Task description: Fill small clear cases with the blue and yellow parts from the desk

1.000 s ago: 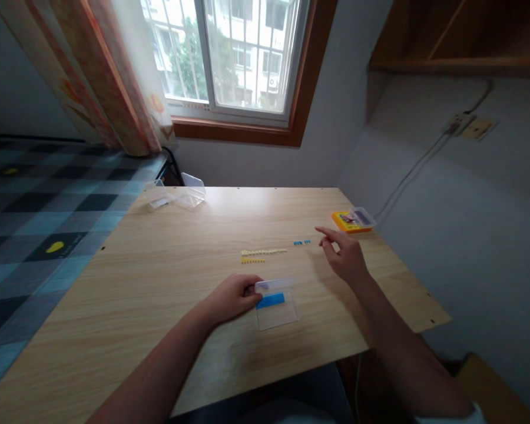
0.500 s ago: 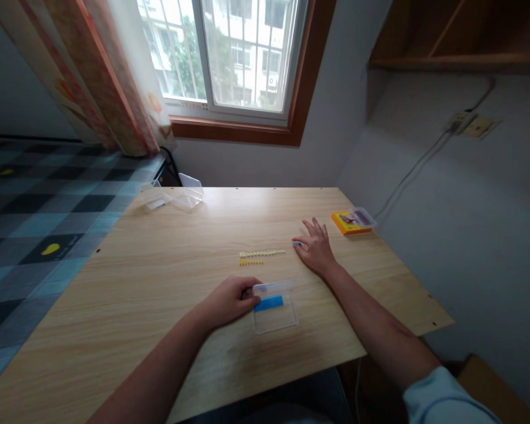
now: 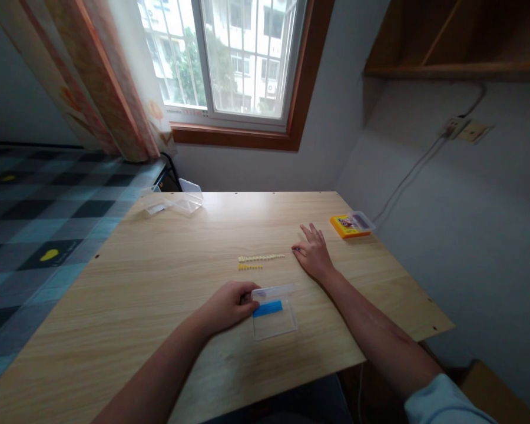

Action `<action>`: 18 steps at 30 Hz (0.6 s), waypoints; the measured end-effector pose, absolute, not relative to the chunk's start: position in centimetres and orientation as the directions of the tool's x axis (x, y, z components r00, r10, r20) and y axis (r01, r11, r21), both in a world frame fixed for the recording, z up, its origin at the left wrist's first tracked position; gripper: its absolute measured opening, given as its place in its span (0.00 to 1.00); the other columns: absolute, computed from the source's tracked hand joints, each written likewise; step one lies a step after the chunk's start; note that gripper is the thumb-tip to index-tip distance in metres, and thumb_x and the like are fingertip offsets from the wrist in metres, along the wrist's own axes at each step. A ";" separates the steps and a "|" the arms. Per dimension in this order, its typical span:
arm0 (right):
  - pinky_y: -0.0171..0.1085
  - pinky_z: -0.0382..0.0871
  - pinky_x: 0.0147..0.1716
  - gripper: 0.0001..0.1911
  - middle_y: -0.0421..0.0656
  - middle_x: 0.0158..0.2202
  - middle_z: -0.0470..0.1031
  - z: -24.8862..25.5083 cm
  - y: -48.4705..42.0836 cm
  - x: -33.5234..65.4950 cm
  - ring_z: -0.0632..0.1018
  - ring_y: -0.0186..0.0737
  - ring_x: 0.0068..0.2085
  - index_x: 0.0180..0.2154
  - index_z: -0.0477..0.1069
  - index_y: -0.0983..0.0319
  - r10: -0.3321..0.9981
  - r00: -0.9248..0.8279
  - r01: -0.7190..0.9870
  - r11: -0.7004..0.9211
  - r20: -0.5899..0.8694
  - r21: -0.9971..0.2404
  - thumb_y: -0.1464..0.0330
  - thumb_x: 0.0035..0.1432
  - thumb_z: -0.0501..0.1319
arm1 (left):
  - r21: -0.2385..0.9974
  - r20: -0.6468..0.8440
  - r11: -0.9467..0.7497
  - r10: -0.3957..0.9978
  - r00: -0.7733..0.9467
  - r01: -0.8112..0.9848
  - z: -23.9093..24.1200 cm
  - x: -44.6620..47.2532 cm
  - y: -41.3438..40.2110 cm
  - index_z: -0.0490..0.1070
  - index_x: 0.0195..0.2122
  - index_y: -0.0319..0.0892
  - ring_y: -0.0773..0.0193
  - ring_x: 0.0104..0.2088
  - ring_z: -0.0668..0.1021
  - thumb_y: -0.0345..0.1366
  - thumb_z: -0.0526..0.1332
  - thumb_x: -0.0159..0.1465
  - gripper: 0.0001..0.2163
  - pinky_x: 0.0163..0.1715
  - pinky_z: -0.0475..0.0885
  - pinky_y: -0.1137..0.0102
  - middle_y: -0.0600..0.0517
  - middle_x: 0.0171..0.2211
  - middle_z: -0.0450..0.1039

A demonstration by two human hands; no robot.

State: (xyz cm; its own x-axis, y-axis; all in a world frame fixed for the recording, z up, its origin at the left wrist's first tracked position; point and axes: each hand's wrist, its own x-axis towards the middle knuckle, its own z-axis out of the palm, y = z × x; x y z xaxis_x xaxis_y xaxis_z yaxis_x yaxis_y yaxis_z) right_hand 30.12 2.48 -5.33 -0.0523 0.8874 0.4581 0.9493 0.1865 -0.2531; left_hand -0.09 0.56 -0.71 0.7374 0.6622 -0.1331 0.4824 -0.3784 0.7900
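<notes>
– Counting hands first: two, well apart. Left hand (image 3: pixel 232 301), lower centre of frame, thumb and fingers clamped on the left side of a clear box (image 3: pixel 275 327). Right hand (image 3: pixel 313 258), right of centre, low at the counter (image 3: pixel 176 238), thumb and index tip close together at a bluish speck (image 3: pixel 297 249).

– Speck gripped?

– Can't tell. Fingers hide most of it. Other fingers spread, pointing up-frame.

– Loose parts?

– Two rows, mid-frame, lying left of the right hand. One cream row (image 3: pixel 261 258), longer. One yellow row (image 3: pixel 249 267), shorter, just below it in frame. Left ends line up. Pieces too small for a firm count in either.

– Box contents?

– One box in hand, lower centre, one lid panel (image 3: pixel 276 290) raised along its far edge. One blue strip (image 3: pixel 270 308) shows within the outline, next to the left thumb. Lying inside or fixed to the wall: can't tell.

– Other containers?

– Two clear containers (image 3: pixel 191 203) side by side, upper left, far left corner of the counter. One pale patch at the left one; inside or underneath, unclear. Right of frame: one orange pack (image 3: pixel 347 227) with a yellow printed face, one clear case (image 3: pixel 363 220) against it. Something dark shows in the case, too small to name.
</notes>
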 end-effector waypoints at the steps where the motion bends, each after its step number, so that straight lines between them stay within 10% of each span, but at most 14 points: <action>1: 0.63 0.46 0.69 0.08 0.48 0.69 0.61 -5.2 2.4 30.0 0.53 0.58 0.73 0.38 0.84 0.58 0.886 -0.056 0.949 0.191 0.461 -0.252 0.70 0.61 0.65 | 0.791 -0.133 -0.378 0.662 0.737 0.482 -0.7 -0.1 0.5 0.77 0.36 0.40 0.65 0.27 0.67 0.38 0.58 0.61 0.10 0.28 0.59 0.71 0.56 0.25 0.65; 9: 0.62 0.53 0.68 0.08 0.49 0.68 0.62 -1.9 -0.8 29.4 0.57 0.59 0.71 0.37 0.83 0.60 0.788 -0.050 0.927 0.265 0.614 -0.265 0.68 0.63 0.64 | 0.781 -0.121 -0.396 0.663 0.739 0.483 -0.7 -0.1 0.5 0.77 0.35 0.40 0.64 0.27 0.68 0.38 0.58 0.61 0.10 0.28 0.59 0.70 0.55 0.25 0.66; 13: 0.52 0.73 0.55 0.07 0.49 0.54 0.76 0.7 -6.2 28.6 0.75 0.50 0.55 0.36 0.81 0.58 0.762 -0.046 0.860 0.359 0.646 -0.362 0.67 0.65 0.64 | 0.771 -0.116 -0.407 0.666 0.737 0.490 -0.8 -0.1 0.5 0.76 0.35 0.40 0.64 0.27 0.69 0.37 0.58 0.61 0.09 0.28 0.59 0.70 0.55 0.25 0.66; 18: 0.48 0.74 0.46 0.05 0.47 0.43 0.79 0.1 -11.6 28.2 0.77 0.47 0.45 0.38 0.79 0.57 0.785 -0.028 0.857 0.338 0.618 -0.390 0.68 0.65 0.63 | 0.769 -0.103 -0.423 0.658 0.746 0.479 -1.0 -0.1 0.6 0.77 0.35 0.40 0.64 0.27 0.68 0.37 0.58 0.61 0.09 0.28 0.58 0.70 0.56 0.24 0.66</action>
